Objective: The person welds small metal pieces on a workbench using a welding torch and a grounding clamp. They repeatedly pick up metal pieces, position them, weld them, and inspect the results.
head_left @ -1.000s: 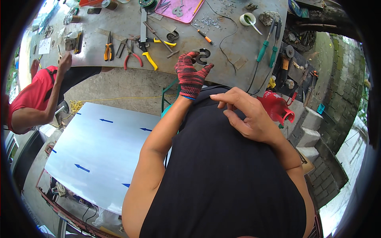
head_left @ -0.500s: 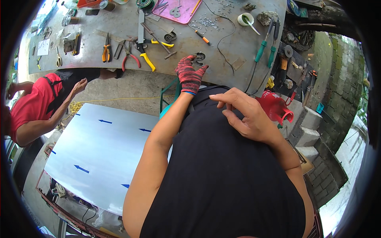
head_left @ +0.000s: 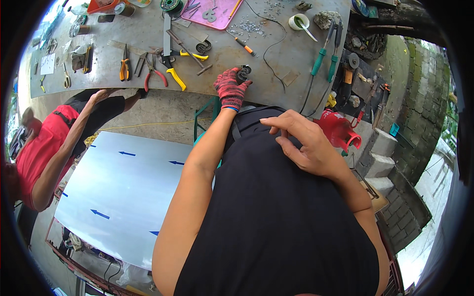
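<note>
Across the grey table (head_left: 301, 59), your gloved left hand (head_left: 231, 89) grips a dark S-shaped piece (head_left: 244, 73), tilted differently than a second ago, partly covered; your bare right hand (head_left: 304, 144) hangs half-curled.

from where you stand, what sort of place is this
Probably a small metalworking workshop: orange-handled pliers and green-handled corded tools lie on a metal-looking workbench, where the gloved left hand holds a dark S-shaped piece.
</note>
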Motion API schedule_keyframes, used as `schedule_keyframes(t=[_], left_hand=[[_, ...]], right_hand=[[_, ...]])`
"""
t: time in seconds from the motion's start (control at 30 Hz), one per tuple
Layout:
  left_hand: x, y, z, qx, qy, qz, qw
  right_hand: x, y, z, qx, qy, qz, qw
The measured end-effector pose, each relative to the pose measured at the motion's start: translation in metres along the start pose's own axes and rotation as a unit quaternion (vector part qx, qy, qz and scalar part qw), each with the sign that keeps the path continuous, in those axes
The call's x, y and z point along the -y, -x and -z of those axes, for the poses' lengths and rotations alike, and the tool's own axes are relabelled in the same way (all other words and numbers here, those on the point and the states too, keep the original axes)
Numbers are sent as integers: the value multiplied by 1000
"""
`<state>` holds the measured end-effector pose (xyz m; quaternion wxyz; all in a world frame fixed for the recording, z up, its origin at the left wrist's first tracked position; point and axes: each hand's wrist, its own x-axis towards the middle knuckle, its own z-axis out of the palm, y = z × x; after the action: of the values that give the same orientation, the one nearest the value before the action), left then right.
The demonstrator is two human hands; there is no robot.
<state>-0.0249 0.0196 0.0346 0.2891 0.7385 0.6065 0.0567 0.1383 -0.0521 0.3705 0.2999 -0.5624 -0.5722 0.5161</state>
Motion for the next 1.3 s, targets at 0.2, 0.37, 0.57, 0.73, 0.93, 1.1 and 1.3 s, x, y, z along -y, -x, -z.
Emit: schedule_keyframes(t=[0.2, 0.37, 0.57, 0.73, 0.93, 1.1, 1.3], left_hand=[[1, 2, 7, 36, -33, 37, 998], [6, 6, 21, 60, -36, 29, 997], [33, 14, 38, 25, 28, 7, 999], [35, 1, 56, -34, 125, 11, 992], [14, -45, 85, -104, 166, 8, 981], [-18, -99, 120, -128, 271, 8, 954], [0, -187, 122, -152, 189, -5, 970]], right_hand=[[-3, -3, 2, 2, 3, -1, 1000], [-3, -7, 3, 0, -1, -1, 1000], [-3, -12, 4, 1, -3, -4, 1000], [-3, -16, 2, 1, -7, -3, 1000], [-1, -20, 3, -2, 2, -16, 1000], [1, -20, 3, -16, 12, -31, 999], [-2, -18, 0, -43, -3, -52, 998]])
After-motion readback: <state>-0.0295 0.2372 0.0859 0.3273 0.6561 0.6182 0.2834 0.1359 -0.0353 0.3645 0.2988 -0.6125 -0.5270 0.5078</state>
